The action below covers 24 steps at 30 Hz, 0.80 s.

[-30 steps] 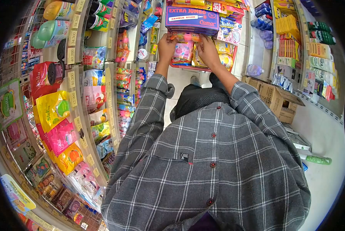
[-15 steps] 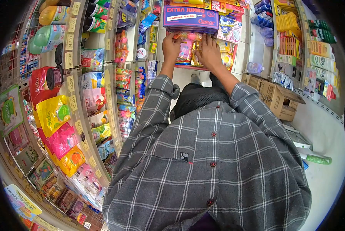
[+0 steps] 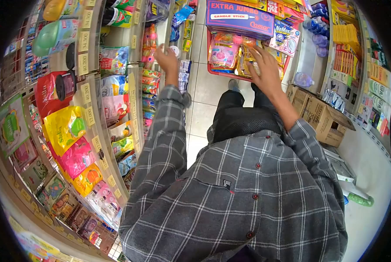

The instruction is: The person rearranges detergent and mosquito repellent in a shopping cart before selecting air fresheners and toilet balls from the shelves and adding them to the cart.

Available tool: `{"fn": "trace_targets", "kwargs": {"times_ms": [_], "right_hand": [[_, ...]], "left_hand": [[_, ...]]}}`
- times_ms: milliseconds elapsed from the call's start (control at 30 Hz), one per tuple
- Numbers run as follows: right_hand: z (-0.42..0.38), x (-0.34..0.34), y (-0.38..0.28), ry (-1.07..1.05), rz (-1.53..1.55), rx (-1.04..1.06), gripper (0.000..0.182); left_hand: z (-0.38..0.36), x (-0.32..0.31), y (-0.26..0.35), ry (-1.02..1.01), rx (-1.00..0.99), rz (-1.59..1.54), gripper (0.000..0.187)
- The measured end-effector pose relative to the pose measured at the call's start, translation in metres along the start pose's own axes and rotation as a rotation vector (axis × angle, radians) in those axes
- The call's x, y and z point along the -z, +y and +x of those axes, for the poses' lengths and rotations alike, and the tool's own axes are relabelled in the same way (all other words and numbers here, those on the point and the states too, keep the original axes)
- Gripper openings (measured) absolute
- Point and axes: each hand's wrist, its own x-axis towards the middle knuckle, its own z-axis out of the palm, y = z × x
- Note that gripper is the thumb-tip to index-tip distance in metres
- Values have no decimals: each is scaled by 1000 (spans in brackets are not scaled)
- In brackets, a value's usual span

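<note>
My left hand point(image 3: 166, 60) is raised at the left shelf, beside orange and red packets point(image 3: 149, 38). Its fingers are loosely bent and slightly apart, a little blurred, with nothing visible in them. A round white lid point(image 3: 175, 51) shows just behind it. My right hand point(image 3: 264, 72) lies with spread fingers over yellow packets point(image 3: 244, 64) in a red basket point(image 3: 225, 74). Left of those, a pink packet point(image 3: 223, 55) rests in the same basket. Behind them is a purple Extra Jumbo candle stick box point(image 3: 239, 22), with a white-and-blue NoMos pack point(image 3: 285, 37) at its right.
Shelves with price strips point(image 3: 89, 111) line my left, holding a yellow Stella pouch point(image 3: 64, 129) and many other packets. Cardboard boxes point(image 3: 319, 114) stand at right below a shelf of yellow packs point(image 3: 347, 37). A green-wrapped object point(image 3: 360, 200) lies on the white surface.
My left hand has left the basket packets and moved left to the shelf. My right hand stays over the basket. The view has shifted, so the basket appears farther right.
</note>
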Motion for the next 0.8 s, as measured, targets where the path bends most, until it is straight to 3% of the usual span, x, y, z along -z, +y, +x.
{"fn": "trace_targets", "kwargs": {"times_ms": [33, 100, 167, 300, 367, 467, 567, 667, 767, 800], "right_hand": [[-11, 9, -1, -12, 47, -11, 45], [-36, 24, 11, 1, 61, -17, 39], [-70, 38, 23, -54, 4, -118, 37], [-142, 73, 35, -101, -67, -374, 32], [-178, 83, 41, -90, -107, -492, 28], [-217, 92, 45, -97, -100, -629, 25], [-216, 91, 45, -93, -66, -649, 23], [-202, 87, 47, -107, -24, -619, 21], [-177, 84, 46, -97, 57, -560, 19], [-165, 81, 45, -82, 89, -533, 19]], "left_hand": [[13, 1, -15, 51, 18, 94, 26], [46, -15, -54, -33, 171, 240, 31], [70, -14, -70, -268, 275, 251, 35], [91, -42, -127, -411, 128, 423, 47], [97, -49, -115, -469, 275, 493, 50], [92, -57, -106, -307, 92, 690, 51], [102, -53, -94, -456, 256, 561, 50], [104, -58, -102, -538, 254, 601, 51], [79, -40, -61, -312, 57, 613, 58], [72, -37, -57, -227, -21, 581, 51]]}}
